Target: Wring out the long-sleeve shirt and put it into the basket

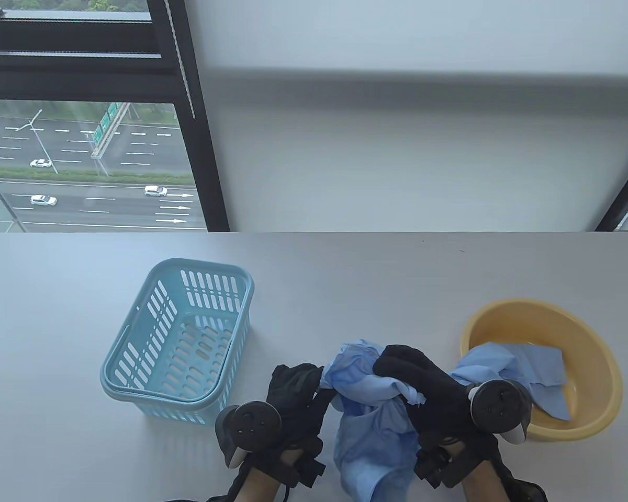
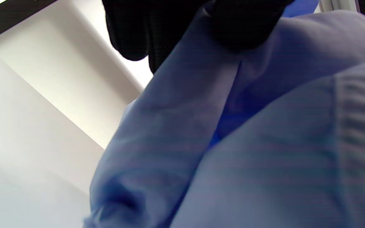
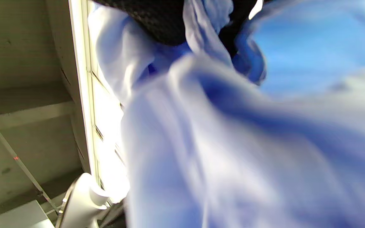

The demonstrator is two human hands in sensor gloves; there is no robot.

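We see the light-blue long-sleeve shirt (image 1: 369, 413) bunched near the desk's front edge, between both gloved hands. The right hand (image 1: 421, 379) curls over the top of the bundle and clutches it, while the left hand (image 1: 293, 389) grips the cloth's left side with bent fingers. From the grip, the fabric hangs down toward the front edge, and one part trails right, over the rim and into the yellow basin (image 1: 596, 340) by the desk's right edge. The pale blue slatted basket (image 1: 136, 334) stands left of centre on the desk, just beside the left hand, apart from the shirt.

The left wrist view adds what the table view hides: dark fingertips (image 2: 239, 25) pressing into a fold of shirt (image 2: 265, 142). In the right wrist view, blurred, black fingers (image 3: 163, 19) close round a gathered ridge of cloth (image 3: 217, 142).
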